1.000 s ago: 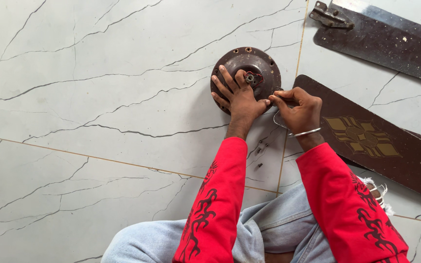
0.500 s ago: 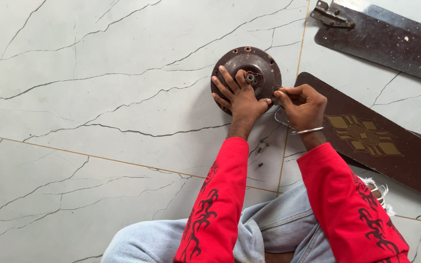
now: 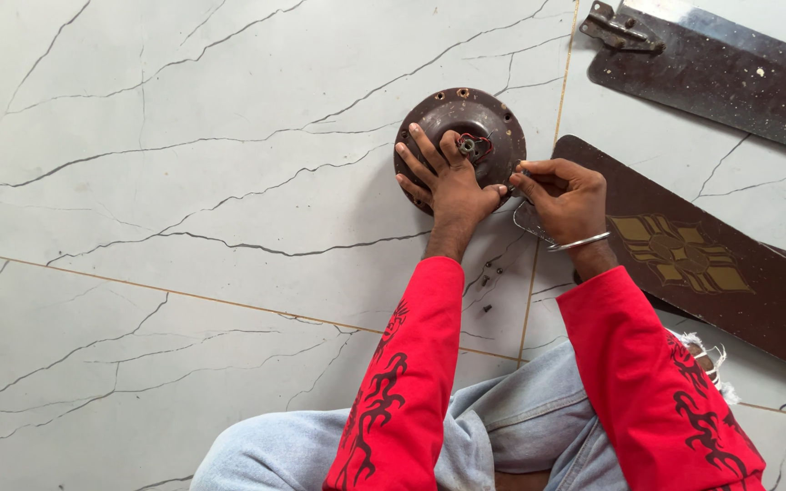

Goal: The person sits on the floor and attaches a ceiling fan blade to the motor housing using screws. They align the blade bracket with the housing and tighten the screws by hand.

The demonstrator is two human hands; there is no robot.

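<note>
Down on the white marble-look floor tiles (image 3: 184,182), the left hand (image 3: 452,182) lies spread flat over the round brown fan motor housing (image 3: 462,136), fingers fanned toward eleven and twelve o'clock, pressing it down rather than gripping it. The small central shaft hub (image 3: 469,145) sits just off the fingertips, at about one o'clock from the knuckles. At three o'clock of that hand, the right hand (image 3: 564,195) is pinched tight at the housing's rim; what it pinches is too small to tell, though a thin wire seems to loop below it. Loose screws (image 3: 491,277) lie at six o'clock between the red sleeves and could easily be scattered by a forearm. A slip might also nick fingers. Two dark fan blades (image 3: 711,245) lie further right.
</note>
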